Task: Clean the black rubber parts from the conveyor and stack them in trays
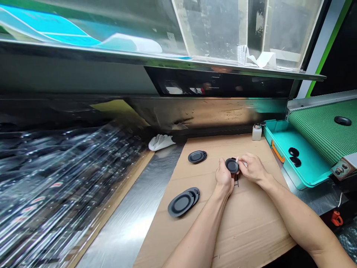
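Observation:
My left hand (224, 175) is closed on a round black plastic part (232, 165), held tilted above the cardboard sheet (251, 216). My right hand (252, 167) pinches a small white item (237, 159) against the part's right edge; it is too small to name, perhaps a bit of cloth or a swab. Left of my hands lies a small stack of similar black parts (196, 156). Nearer to me is a second group of overlapping black parts (181, 203). My right fingertips are partly hidden.
A turquoise bin (309, 182) with two black parts stands right, beside a green conveyor belt (315, 119) carrying another black part (343, 121). A small white bottle (257, 133) stands behind. Plastic-wrapped goods (69, 186) fill the left; a white glove-like cloth (161, 142) lies near them.

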Tool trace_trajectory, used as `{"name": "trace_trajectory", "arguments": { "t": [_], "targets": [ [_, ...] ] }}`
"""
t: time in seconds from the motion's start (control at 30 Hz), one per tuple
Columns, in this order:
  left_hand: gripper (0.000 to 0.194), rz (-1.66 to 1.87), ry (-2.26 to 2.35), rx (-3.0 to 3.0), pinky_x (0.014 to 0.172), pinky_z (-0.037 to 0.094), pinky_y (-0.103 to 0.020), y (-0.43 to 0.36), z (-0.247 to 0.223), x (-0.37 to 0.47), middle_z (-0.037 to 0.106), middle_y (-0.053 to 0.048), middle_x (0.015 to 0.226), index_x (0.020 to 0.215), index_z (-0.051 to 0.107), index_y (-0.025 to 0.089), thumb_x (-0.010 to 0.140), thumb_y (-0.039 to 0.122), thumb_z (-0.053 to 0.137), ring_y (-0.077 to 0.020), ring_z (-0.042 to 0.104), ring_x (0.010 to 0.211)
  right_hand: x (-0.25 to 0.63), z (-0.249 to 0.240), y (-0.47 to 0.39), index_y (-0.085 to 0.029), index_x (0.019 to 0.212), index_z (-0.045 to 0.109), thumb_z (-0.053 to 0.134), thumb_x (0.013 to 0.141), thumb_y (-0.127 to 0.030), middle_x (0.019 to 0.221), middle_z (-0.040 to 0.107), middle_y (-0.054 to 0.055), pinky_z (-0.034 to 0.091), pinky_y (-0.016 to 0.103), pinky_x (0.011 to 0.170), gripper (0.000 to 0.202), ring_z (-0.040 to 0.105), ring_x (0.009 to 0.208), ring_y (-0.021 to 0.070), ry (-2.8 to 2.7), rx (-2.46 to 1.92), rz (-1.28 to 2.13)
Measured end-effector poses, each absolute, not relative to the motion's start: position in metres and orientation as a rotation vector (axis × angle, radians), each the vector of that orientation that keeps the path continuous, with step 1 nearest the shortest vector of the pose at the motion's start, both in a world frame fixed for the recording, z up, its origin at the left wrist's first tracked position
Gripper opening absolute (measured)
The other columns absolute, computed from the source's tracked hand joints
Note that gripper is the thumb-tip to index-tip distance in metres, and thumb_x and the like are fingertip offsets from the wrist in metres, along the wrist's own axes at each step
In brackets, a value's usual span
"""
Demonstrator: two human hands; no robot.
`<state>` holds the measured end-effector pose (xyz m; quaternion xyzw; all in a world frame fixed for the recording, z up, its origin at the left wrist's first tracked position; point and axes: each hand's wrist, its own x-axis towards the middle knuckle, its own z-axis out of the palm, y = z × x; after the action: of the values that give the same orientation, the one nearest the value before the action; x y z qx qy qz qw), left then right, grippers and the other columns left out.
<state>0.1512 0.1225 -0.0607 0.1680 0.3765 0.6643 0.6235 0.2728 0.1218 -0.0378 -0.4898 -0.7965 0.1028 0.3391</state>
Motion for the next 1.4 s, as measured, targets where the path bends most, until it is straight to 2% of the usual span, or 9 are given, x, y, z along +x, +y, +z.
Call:
{"name": "trace_trajectory", "arguments": {
  "t": [0.23,0.43,0.6,0.73,0.9,1.1,1.23,1.4],
  "targets": [
    [0.047,1.568,0.899,0.389,0.06,0.051,-0.024,0.118,-0.068,0.157,0.07,-0.005,0.069,0.074,0.067,0.013,0.096,0.053,0.055,-0.0135,0.063,0.06,0.264,-0.034,0.115,-0.02,0.092,0.073,0.063,0.091,-0.016,0.094,0.073,0.004,0.048,0.026,0.081,0.011,0.066,0.087,0.0167,-2.053,-1.184,0.337],
    [0.039,1.571,0.987,0.717,0.075,0.051,-0.024,0.113,-0.073,0.165,0.076,-0.008,0.086,0.082,0.076,0.014,0.097,0.045,0.057,-0.0174,0.069,0.081,0.259,-0.028,0.109,-0.019,0.103,0.072,0.053,0.098,-0.018,0.1,0.071,0.008,0.048,0.028,0.087,0.02,0.065,0.095,0.018,-1.94,-1.205,0.199],
    [0.042,1.571,0.972,0.582,0.072,0.052,-0.027,0.115,-0.074,0.165,0.073,-0.006,0.078,0.079,0.074,0.015,0.095,0.051,0.058,-0.0178,0.067,0.075,0.259,-0.029,0.107,-0.02,0.099,0.072,0.055,0.098,-0.021,0.093,0.066,0.005,0.047,0.026,0.079,0.017,0.063,0.086,0.0166,-2.062,-1.221,0.213],
    [0.045,1.563,0.945,0.592,0.074,0.052,-0.026,0.117,-0.074,0.164,0.074,-0.007,0.08,0.082,0.074,0.014,0.096,0.052,0.056,-0.0171,0.068,0.076,0.258,-0.029,0.106,-0.019,0.099,0.071,0.051,0.1,-0.021,0.095,0.066,0.006,0.045,0.027,0.077,0.02,0.062,0.086,0.0176,-2.068,-1.349,0.114],
    [0.051,1.581,0.966,0.515,0.058,0.047,-0.024,0.119,-0.073,0.162,0.065,-0.002,0.062,0.064,0.064,0.015,0.091,0.058,0.059,-0.0128,0.06,0.057,0.259,-0.028,0.107,-0.02,0.097,0.071,0.054,0.099,-0.022,0.092,0.067,0.005,0.046,0.027,0.078,0.017,0.062,0.087,0.0181,-2.216,-1.324,0.14],
    [0.058,1.534,0.938,0.518,0.048,0.043,-0.024,0.121,-0.066,0.157,0.069,-0.007,0.066,0.09,0.073,0.008,0.096,0.06,0.047,-0.0142,0.061,0.052,0.274,-0.029,0.113,-0.017,0.094,0.072,0.049,0.098,-0.017,0.099,0.069,0.015,0.045,0.031,0.072,0.023,0.065,0.086,0.0233,-2.129,-1.807,-0.004],
    [0.051,1.491,0.884,0.433,0.047,0.044,-0.023,0.122,-0.061,0.152,0.072,-0.01,0.077,0.088,0.071,0.008,0.097,0.054,0.05,-0.0137,0.063,0.053,0.277,-0.027,0.116,-0.018,0.1,0.071,0.047,0.1,-0.019,0.098,0.068,0.011,0.047,0.03,0.08,0.024,0.064,0.091,0.0216,-1.991,-1.625,0.035],
    [0.042,1.511,0.867,0.285,0.052,0.049,-0.022,0.122,-0.055,0.152,0.067,-0.003,0.065,0.077,0.065,0.012,0.102,0.039,0.044,-0.0112,0.061,0.053,0.271,-0.028,0.117,-0.02,0.098,0.07,0.058,0.096,-0.02,0.097,0.071,0.005,0.046,0.026,0.085,0.012,0.064,0.093,0.0175,-2.064,-1.279,0.243]
  ]
}}
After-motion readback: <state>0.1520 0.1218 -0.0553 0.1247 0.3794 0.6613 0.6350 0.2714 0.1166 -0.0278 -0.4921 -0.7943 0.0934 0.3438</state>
